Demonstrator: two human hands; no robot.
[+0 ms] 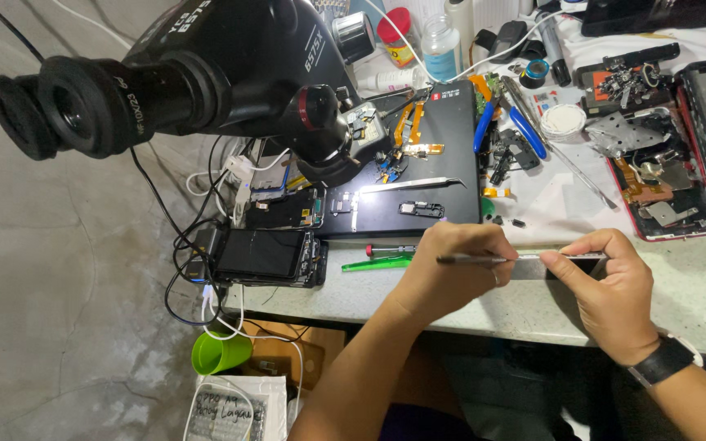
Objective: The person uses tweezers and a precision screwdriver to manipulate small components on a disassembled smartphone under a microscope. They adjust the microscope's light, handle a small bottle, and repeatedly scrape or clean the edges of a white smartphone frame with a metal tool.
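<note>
My left hand [459, 273] is closed around a thin dark metal tool [471, 260] that points right. The tool's tip meets the edge of a slim flat phone [569, 261] standing edge-on on the pale worktop [696, 302]. My right hand [614, 286] pinches that phone from above with thumb and fingers; a black watch [665, 359] is on that wrist. Both hands are near the worktop's front edge.
A large black microscope [206, 65] hangs over the left side. A black mat [418, 188] carries tweezers, small parts and orange flex cables. Blue-handled pliers [525, 126], an opened red phone [663, 192], a dark-screened phone [261, 253], a green pry tool [377, 264], bottles and a green cup [221, 351] lie around.
</note>
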